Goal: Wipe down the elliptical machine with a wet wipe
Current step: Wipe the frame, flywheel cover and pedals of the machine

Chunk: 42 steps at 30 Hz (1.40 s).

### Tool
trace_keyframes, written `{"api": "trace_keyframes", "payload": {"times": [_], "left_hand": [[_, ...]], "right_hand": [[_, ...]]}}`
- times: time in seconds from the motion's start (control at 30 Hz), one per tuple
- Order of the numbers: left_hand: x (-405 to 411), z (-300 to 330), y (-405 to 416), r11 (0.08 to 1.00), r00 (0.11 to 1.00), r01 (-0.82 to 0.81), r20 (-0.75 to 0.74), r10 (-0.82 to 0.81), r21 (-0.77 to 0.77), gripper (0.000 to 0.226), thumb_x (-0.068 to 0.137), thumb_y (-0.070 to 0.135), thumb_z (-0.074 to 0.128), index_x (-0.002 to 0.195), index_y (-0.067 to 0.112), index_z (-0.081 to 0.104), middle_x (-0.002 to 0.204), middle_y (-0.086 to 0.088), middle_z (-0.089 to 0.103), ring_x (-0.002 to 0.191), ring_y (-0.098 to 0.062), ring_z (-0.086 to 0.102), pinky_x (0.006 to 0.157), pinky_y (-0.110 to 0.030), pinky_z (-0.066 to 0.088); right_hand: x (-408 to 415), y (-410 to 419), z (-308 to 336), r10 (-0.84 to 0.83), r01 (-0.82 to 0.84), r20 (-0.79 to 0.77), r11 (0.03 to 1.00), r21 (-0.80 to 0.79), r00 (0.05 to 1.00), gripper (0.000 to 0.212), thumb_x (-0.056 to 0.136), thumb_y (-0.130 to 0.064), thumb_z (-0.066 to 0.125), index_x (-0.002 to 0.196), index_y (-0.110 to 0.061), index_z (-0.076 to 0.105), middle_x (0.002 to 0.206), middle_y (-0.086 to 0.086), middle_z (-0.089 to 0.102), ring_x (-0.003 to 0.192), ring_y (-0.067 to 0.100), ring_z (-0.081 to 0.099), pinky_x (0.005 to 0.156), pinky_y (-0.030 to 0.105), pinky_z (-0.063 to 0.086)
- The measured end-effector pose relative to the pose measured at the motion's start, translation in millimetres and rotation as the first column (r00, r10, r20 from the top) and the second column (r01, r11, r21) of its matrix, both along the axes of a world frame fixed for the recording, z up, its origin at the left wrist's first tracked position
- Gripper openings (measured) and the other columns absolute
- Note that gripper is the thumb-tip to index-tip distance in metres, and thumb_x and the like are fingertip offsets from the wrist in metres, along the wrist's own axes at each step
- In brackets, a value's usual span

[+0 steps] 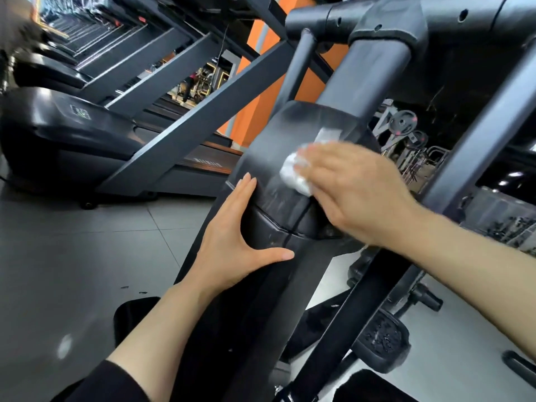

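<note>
The elliptical machine's black plastic housing (pixel 269 140) runs up the middle of the view to a grey column. My right hand (pixel 356 192) presses a crumpled white wet wipe (pixel 294 172) flat against the housing's glossy upper panel, fingers straight and blurred by motion. A wet streak and a small white label show just above the wipe. My left hand (pixel 232 239) rests on the housing's left edge lower down, fingers straight along the side and thumb spread across the front.
A row of treadmills (pixel 72 126) lines the left side on a grey tiled floor. A grey handlebar arm (pixel 478 134) slants down on the right. A black pedal (pixel 383 340) sits at lower right. Weight plates on racks stand behind.
</note>
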State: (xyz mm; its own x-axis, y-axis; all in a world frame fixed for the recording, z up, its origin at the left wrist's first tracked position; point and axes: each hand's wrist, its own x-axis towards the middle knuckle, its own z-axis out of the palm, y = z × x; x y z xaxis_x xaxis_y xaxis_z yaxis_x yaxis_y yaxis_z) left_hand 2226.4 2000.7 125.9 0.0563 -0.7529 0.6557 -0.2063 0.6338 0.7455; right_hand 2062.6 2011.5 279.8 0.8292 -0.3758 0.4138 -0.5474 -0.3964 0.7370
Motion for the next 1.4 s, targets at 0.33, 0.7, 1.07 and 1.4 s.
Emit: {"api": "trace_keyframes", "payload": {"times": [0.33, 0.7, 1.07, 1.4], "left_hand": [[-1, -10, 1, 0.996, 0.999, -0.006, -0.047, 0.010, 0.087, 0.127, 0.053, 0.050, 0.090, 0.154, 0.027, 0.017, 0.158, 0.021, 0.019, 0.143, 0.008, 0.017, 0.120, -0.029, 0.022], [7, -16, -5, 0.994, 0.999, 0.029, -0.038, -0.025, 0.104, 0.138, 0.044, 0.052, 0.092, 0.155, 0.029, 0.013, 0.158, 0.020, 0.023, 0.143, 0.006, 0.021, 0.119, -0.032, 0.025], [4, -16, -2, 0.999, 0.997, -0.003, 0.075, 0.000, 0.040, 0.135, 0.050, 0.055, 0.090, 0.156, 0.025, 0.012, 0.162, 0.017, 0.008, 0.146, 0.006, 0.006, 0.122, -0.029, 0.017], [-6, -18, 2, 1.000, 0.991, -0.003, 0.131, 0.007, -0.030, 0.123, 0.064, 0.060, 0.070, 0.156, 0.017, 0.001, 0.162, 0.011, -0.010, 0.148, -0.003, -0.010, 0.123, -0.038, 0.007]], "right_hand": [[17, 5, -47, 0.062, -0.052, -0.101, 0.994, 0.101, 0.993, 0.031, 0.084, -0.010, 0.055, 0.110, -0.001, 0.070, 0.122, 0.015, 0.066, 0.120, 0.030, 0.059, 0.113, 0.038, 0.030], [4, 16, -61, 0.089, -0.085, -0.136, 0.996, 0.036, 0.987, 0.032, 0.085, -0.009, 0.057, 0.114, 0.002, 0.068, 0.127, 0.017, 0.063, 0.125, 0.032, 0.054, 0.119, 0.042, 0.024], [-16, 11, -96, 0.244, -0.243, 0.032, 0.969, -0.050, 0.969, 0.032, 0.092, 0.003, 0.044, 0.112, 0.006, 0.068, 0.131, 0.020, 0.060, 0.128, 0.035, 0.052, 0.109, 0.047, 0.040], [-2, 17, -148, 0.155, -0.173, 0.527, 0.985, -0.016, 0.836, 0.040, 0.099, -0.012, 0.050, 0.135, 0.004, 0.051, 0.146, 0.021, 0.041, 0.141, 0.033, 0.036, 0.120, 0.045, 0.021]]}}
